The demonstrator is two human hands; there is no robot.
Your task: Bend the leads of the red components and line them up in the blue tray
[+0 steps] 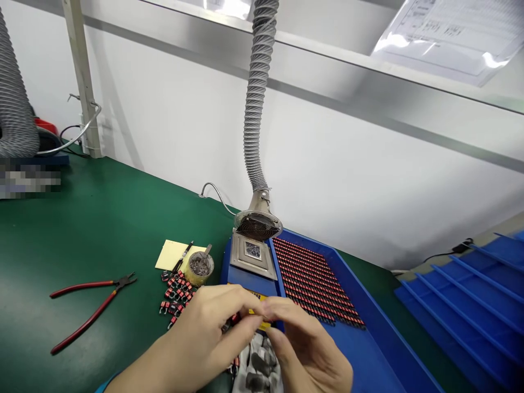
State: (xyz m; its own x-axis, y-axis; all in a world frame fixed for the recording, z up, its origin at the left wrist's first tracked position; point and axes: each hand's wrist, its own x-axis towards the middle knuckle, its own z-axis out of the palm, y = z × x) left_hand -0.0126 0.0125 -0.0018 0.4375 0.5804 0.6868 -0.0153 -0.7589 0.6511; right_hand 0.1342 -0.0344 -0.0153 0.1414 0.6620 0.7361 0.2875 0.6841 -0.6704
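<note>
My left hand (204, 333) and my right hand (307, 349) meet at the bottom centre, fingertips pinched together over a small red-and-black part (235, 318) that is mostly hidden. Both hands hover in front of a blue solder pot (249, 273) with a square metal well (252, 250). Loose red-and-black parts (176, 297) lie in a heap just left of my left hand. A grey patterned cloth (257, 368) shows below my fingers.
A blue tray (368, 338) holds rows of red parts (315, 281) on the right. Red-handled pliers (90, 305) lie on the green mat. A small tin with a spoon (199, 267), a yellow pad (174, 255), a fume hose (257, 98) and stacked blue trays (470, 305) stand around.
</note>
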